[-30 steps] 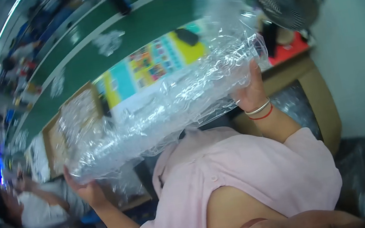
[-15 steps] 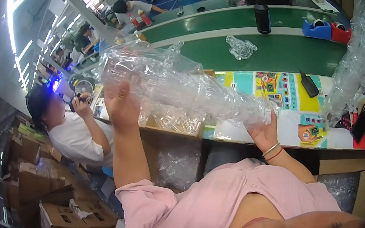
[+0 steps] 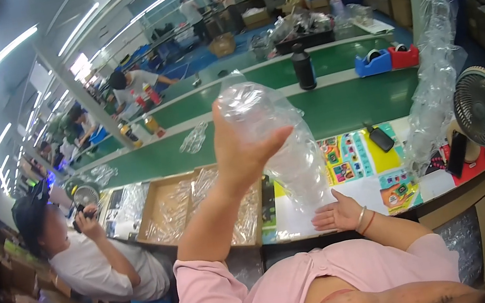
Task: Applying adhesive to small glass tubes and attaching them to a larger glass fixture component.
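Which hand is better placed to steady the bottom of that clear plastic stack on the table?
The right hand. It already lies low at the foot of the clear plastic stack on the table, while the left hand is raised, gripping the stack near its top.

The person wears a pale pink short-sleeved top; both forearms are bare. Just behind the right hand, thin bangles ring the wrist.

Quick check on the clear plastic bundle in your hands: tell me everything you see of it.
The clear plastic bundle looks like a tall, crinkled stack of transparent, glossy packaging. It stands roughly upright on the worktable. The left hand grips its upper part; the right hand rests at its base.
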`<act>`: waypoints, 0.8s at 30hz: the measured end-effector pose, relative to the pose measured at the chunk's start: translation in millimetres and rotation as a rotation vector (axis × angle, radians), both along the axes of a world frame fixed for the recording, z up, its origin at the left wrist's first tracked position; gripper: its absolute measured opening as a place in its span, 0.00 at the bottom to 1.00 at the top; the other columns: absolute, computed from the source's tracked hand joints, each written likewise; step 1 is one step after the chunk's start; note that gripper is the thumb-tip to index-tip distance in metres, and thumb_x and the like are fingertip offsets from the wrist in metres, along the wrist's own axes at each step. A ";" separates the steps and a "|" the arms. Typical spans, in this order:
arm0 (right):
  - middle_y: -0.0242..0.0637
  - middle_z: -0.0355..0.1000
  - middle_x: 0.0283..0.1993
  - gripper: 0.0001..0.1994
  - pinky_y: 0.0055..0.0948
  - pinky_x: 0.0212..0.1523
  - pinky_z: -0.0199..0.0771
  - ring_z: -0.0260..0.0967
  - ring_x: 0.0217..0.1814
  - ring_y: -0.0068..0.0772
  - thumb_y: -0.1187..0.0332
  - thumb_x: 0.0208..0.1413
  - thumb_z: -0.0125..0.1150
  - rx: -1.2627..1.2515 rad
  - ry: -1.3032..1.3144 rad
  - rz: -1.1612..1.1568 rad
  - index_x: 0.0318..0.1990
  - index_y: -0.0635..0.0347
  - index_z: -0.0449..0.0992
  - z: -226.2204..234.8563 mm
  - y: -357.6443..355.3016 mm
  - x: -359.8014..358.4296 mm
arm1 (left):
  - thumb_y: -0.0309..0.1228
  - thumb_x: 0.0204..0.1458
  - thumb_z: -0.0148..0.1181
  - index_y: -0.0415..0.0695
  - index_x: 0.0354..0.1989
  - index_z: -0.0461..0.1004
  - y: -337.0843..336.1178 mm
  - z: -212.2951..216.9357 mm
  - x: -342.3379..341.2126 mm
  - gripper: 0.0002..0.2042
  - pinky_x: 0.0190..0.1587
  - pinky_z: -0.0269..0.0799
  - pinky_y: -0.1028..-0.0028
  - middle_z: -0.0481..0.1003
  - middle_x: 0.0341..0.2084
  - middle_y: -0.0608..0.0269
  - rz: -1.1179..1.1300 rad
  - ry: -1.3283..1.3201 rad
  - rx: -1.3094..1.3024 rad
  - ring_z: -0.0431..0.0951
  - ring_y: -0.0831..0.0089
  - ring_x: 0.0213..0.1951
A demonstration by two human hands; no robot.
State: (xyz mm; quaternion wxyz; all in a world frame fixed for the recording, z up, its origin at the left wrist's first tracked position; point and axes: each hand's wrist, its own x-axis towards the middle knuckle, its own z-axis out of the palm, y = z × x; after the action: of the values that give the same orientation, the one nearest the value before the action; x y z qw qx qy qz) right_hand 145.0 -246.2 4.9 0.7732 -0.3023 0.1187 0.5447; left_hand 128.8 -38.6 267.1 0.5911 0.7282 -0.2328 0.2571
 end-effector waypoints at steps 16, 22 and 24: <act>0.42 0.63 0.55 0.24 0.29 0.53 0.62 0.63 0.54 0.32 0.55 0.51 0.57 -0.291 -2.307 -0.599 0.49 0.65 0.68 299.1 53.2 54.2 | 0.36 0.22 0.77 0.42 0.62 0.31 -12.9 -18.8 21.6 0.62 0.52 0.62 0.65 0.52 0.54 0.47 0.252 -0.278 0.138 0.63 0.57 0.52; 0.40 0.68 0.48 0.20 0.22 0.46 0.66 0.67 0.43 0.23 0.58 0.61 0.41 0.107 -1.762 -0.471 0.49 0.65 0.68 290.2 61.5 70.3 | 0.36 0.20 0.77 0.42 0.62 0.29 -2.9 -50.5 22.9 0.64 0.54 0.62 0.62 0.47 0.57 0.48 0.179 -0.208 0.017 0.59 0.56 0.55; 0.40 0.67 0.49 0.21 0.23 0.46 0.66 0.66 0.43 0.23 0.57 0.61 0.41 0.229 -1.632 -0.439 0.51 0.65 0.66 289.3 61.9 72.4 | 0.35 0.20 0.77 0.42 0.62 0.29 -3.3 -59.8 22.2 0.64 0.54 0.62 0.61 0.48 0.57 0.48 0.229 -0.193 0.081 0.59 0.56 0.56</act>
State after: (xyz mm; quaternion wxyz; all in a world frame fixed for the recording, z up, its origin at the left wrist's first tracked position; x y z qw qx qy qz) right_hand 217.4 -184.3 294.2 0.7305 -0.4902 -0.4755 0.0025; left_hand 151.0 -41.9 207.4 0.5029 0.7453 -0.2142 0.3817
